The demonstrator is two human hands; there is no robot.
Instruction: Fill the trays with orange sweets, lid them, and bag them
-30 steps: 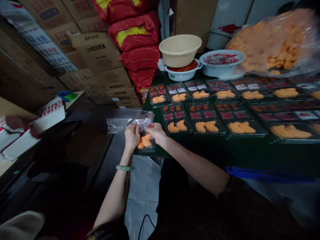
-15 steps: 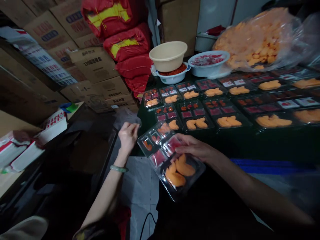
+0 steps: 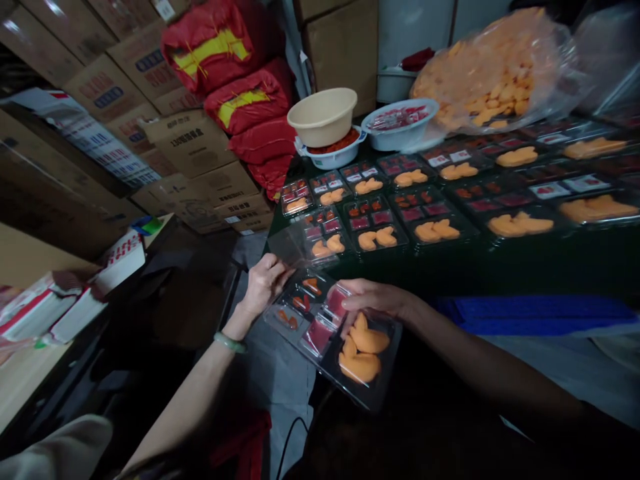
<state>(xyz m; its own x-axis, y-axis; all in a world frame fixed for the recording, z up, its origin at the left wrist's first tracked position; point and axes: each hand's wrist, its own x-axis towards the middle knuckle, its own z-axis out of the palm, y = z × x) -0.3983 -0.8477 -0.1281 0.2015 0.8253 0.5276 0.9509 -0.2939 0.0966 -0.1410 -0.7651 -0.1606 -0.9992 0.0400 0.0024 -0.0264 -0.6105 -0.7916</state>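
A person's left hand, a green jade bangle at the wrist, pinches the edge of a clear plastic lid, while the right hand grips a black compartmented plastic tray of orange crescent pieces, fingers curled over its rim, just off the edge of a dark green desk lined with matching filled trays.

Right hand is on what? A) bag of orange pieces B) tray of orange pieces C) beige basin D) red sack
B: the right hand lies across the tray, over its red compartments.
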